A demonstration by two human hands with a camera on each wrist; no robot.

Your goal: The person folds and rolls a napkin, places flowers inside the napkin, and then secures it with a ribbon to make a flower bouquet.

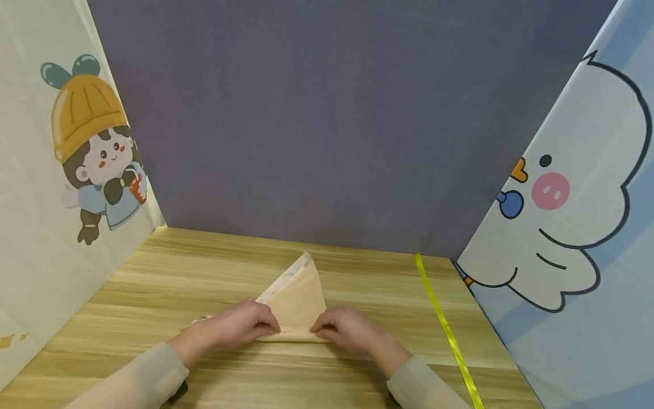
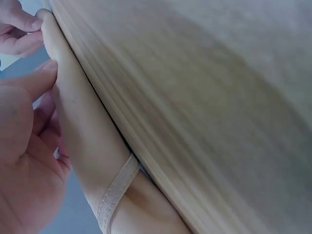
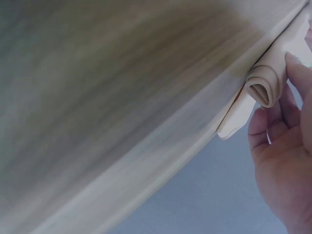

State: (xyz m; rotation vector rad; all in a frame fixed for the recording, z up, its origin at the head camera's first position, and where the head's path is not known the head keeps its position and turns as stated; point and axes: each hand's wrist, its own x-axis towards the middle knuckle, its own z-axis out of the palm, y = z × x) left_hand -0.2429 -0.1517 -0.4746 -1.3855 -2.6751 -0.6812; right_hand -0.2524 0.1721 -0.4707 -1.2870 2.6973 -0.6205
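A peach-coloured cloth (image 1: 297,304) lies on the table, its far part narrowing to a point and a pale patterned strip running along its left side. Its near edge is rolled up, and the layered spiral of the roll (image 3: 267,87) shows in the right wrist view. My left hand (image 1: 237,325) pinches the left part of this roll between thumb and fingers. At the right end, my right hand (image 1: 353,330) pinches it the same way. A stitched band (image 2: 117,187) crosses the cloth in the left wrist view. Part of the cloth is hidden behind my left hand.
The wood-grain table (image 1: 204,261) runs back to a dark grey panel (image 1: 306,113). A yellow strip (image 1: 444,324) lies along the table on the right. Printed curtains with a cartoon child (image 1: 102,153) and a white bird (image 1: 577,170) hang at the two sides.
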